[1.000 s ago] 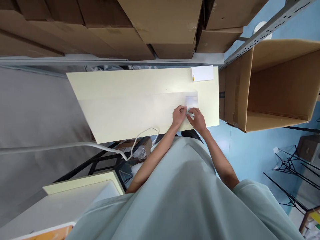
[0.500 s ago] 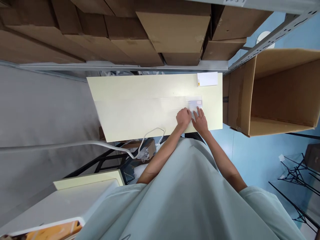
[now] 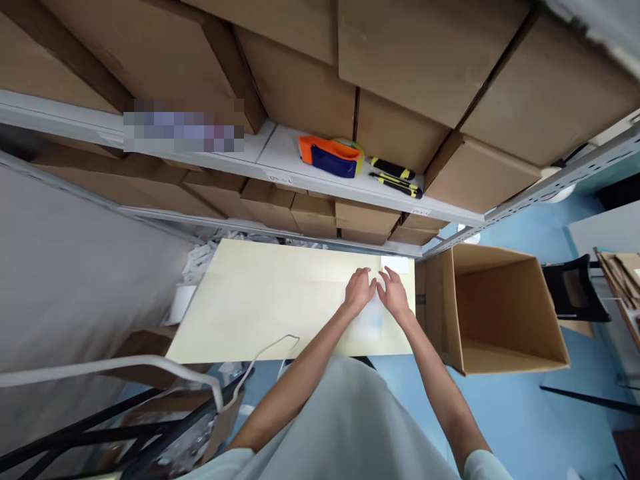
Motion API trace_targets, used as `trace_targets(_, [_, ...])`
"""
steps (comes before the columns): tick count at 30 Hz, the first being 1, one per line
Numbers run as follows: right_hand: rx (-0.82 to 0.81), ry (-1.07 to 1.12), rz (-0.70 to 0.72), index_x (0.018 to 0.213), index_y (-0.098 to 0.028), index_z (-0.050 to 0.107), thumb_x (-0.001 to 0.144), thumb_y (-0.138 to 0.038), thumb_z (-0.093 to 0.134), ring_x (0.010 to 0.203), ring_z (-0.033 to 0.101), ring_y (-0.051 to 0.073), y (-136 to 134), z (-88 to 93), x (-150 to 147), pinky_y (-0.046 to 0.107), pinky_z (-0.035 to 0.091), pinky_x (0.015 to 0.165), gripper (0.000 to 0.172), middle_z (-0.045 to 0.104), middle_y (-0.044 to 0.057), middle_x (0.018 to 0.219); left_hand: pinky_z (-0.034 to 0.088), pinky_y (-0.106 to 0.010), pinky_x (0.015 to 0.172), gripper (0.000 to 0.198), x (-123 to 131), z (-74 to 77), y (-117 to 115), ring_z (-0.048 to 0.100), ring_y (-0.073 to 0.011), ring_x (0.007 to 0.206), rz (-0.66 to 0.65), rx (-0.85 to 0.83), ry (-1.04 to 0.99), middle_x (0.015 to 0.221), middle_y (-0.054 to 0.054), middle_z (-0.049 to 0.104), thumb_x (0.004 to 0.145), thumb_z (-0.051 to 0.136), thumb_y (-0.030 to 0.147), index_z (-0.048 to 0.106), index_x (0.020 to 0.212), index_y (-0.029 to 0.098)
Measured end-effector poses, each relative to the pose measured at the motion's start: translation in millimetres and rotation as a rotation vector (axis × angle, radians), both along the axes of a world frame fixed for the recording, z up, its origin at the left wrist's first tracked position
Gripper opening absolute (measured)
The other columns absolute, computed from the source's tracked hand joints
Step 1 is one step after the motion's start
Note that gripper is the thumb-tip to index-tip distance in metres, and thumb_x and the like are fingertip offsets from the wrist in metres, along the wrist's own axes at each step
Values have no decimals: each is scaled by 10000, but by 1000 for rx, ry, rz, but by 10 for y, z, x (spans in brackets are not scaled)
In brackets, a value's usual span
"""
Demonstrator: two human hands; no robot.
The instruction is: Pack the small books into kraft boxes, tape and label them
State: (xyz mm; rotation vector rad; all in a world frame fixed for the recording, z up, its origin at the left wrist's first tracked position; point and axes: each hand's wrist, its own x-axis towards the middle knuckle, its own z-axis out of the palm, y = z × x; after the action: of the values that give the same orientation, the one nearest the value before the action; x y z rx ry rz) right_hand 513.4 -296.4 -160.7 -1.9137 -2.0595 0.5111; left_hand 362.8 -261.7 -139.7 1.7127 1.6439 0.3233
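Observation:
Both my hands are over the pale cream tabletop point(image 3: 270, 300), close together near its right end. My left hand point(image 3: 358, 291) is curved, its thumb apart from the bent fingers, with nothing visible in it. Opposite it, my right hand point(image 3: 395, 295) has its fingers spread and reaches toward a small white box or pad point(image 3: 399, 264) at the back edge. Whether its fingertips touch that item, I cannot tell. Just below the hands lies a blurred, see-through packet point(image 3: 369, 323) with a faint bluish print.
Cardboard boxes point(image 3: 395, 120) fill the shelves ahead. On the shelf edge point(image 3: 280, 143) lie black-and-yellow cutters point(image 3: 397, 183) and an orange-and-blue tape dispenser point(image 3: 333, 157). A large open carton point(image 3: 505, 313) stands right of the table. A white hose point(image 3: 125, 361) crosses at left.
My view has tilted up, showing the upper shelf. Both hands have moved off the clear packet toward the back edge, near the white item.

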Motion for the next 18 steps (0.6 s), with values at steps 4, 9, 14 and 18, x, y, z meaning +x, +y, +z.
trace_targets(4, [260, 6, 45, 1476, -163, 685, 1090, -319, 492, 1482, 579, 352, 831, 811, 87, 553, 472, 1273, 459, 606, 201, 1609, 518, -420, 1187, 357, -24, 639, 469, 689, -321, 1340, 30, 299, -202, 1399, -148, 731, 1035, 581, 215, 711, 1367, 213])
trace_targets(9, [481, -39, 91, 1467, -149, 670, 1083, -282, 489, 1419, 577, 357, 1743, 1637, 115, 561, 445, 1257, 445, 641, 218, 1529, 531, -425, 1173, 346, -102, 1358, 795, 703, -319, 1300, 76, 484, -320, 1368, -131, 747, 1028, 608, 214, 727, 1353, 211])
trace_targets(14, [316, -247, 35, 1441, -34, 666, 1047, -215, 544, 1290, 606, 382, 2205, 1952, 92, 523, 478, 1179, 450, 670, 287, 1426, 541, -429, 1163, 318, -167, 1729, 839, 703, -326, 1297, 91, 524, -371, 1358, -128, 754, 1017, 637, 212, 755, 1313, 212])
trace_targets(18, [247, -399, 32, 1439, -37, 655, 1076, -223, 523, 1277, 568, 363, 2239, 1949, 81, 481, 451, 1162, 429, 670, 274, 1430, 556, -422, 1152, 297, -241, 1749, 756, 720, -311, 1278, 116, 544, -392, 1329, -114, 771, 1015, 638, 197, 763, 1284, 214])
